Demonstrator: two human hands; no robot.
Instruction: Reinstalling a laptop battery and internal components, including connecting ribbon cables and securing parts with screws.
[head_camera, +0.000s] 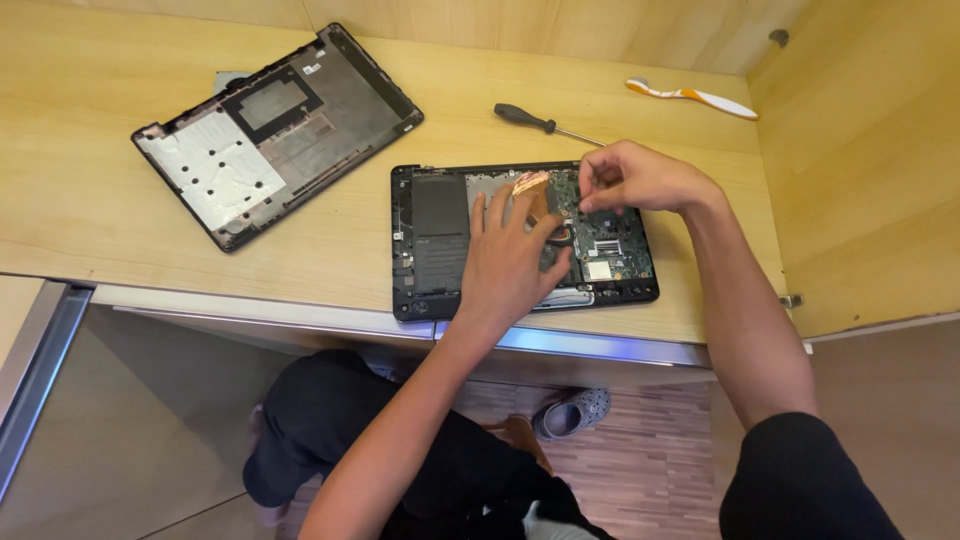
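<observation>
The left hand (512, 258) lies open, fingers spread, on the opened black laptop base (430, 240); the right hand (640, 178) pinches closed just above the green circuit board (620, 245), but what it grips I cannot tell; a black-handled screwdriver (545, 124) lies beyond it.

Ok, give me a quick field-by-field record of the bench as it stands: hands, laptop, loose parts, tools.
left hand: flat on the opened laptop, fingers by a copper-coloured part
right hand: fingertips pinched together over the green circuit board; what it pinches is too small to tell
bottom cover: off, lying inside-up to the left of the laptop
screwdriver: black handle, lying behind the laptop, untouched
toothbrush: orange and white, far right rear
surface: wooden desk
</observation>
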